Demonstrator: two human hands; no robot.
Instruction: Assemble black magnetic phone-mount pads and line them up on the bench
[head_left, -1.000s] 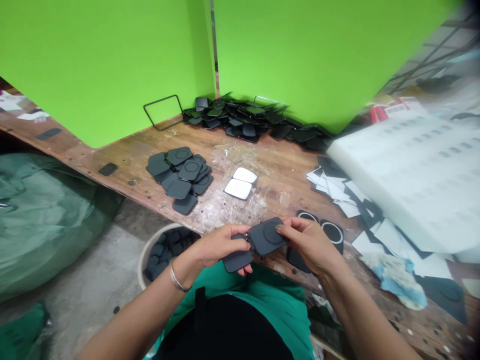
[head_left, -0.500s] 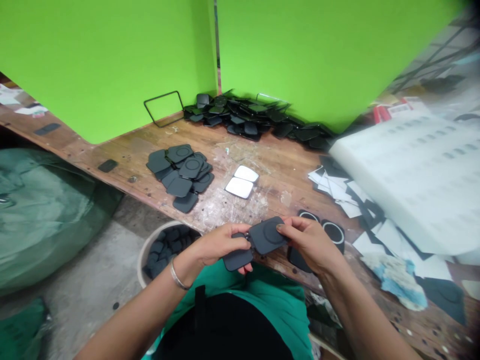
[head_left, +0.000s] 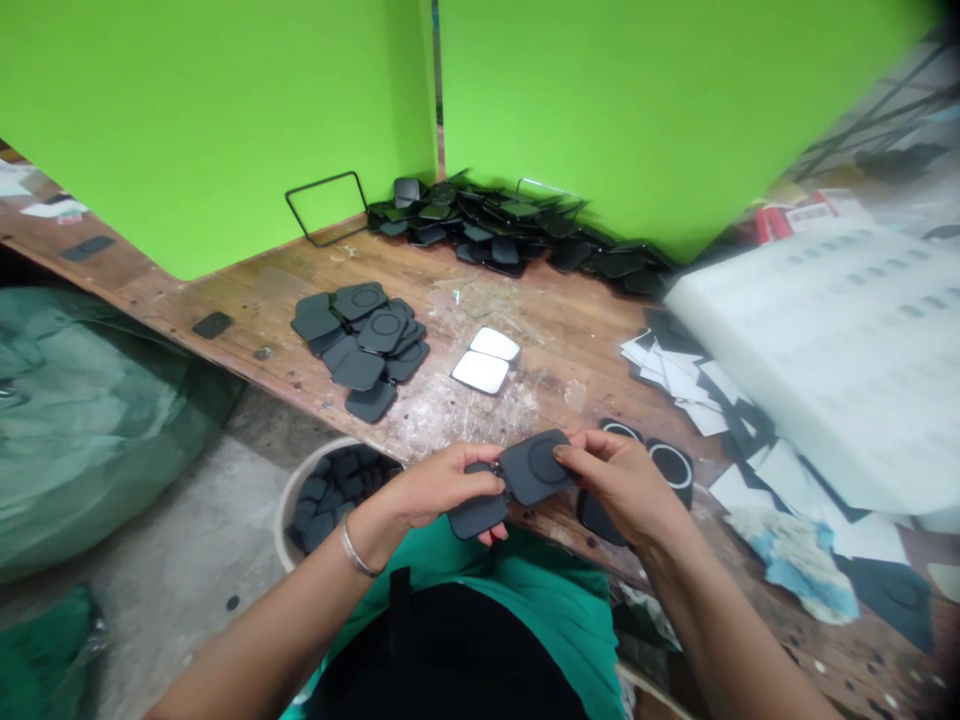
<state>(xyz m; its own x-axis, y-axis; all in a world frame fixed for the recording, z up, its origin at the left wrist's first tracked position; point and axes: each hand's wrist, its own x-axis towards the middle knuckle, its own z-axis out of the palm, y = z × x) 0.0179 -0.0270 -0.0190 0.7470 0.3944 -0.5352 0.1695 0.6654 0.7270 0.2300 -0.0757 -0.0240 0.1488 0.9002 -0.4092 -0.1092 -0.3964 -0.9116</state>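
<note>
Head camera: the left hand (head_left: pixel 442 487) and right hand (head_left: pixel 626 482) have their fingers clamped on opposite halves of a dark-grey, round-cornered, two-panel pad (head_left: pixel 532 468), held at the near edge of the brown wooden tabletop (head_left: pixel 555 315). Beyond lie a white-faced, two-panel piece (head_left: pixel 481 373) and a dark-grey pile of flat pads (head_left: pixel 361 368).

A rounded silvery bangle (head_left: pixel 355 548) circles the wrist behind the person's left hand (head_left: pixel 442 484); the forearms (head_left: pixel 277 625) are uncovered; a black garment (head_left: pixel 457 665) covers the middle; green clothing (head_left: pixel 525 565) spreads around it, beside a short black strap (head_left: pixel 400 600).
</note>
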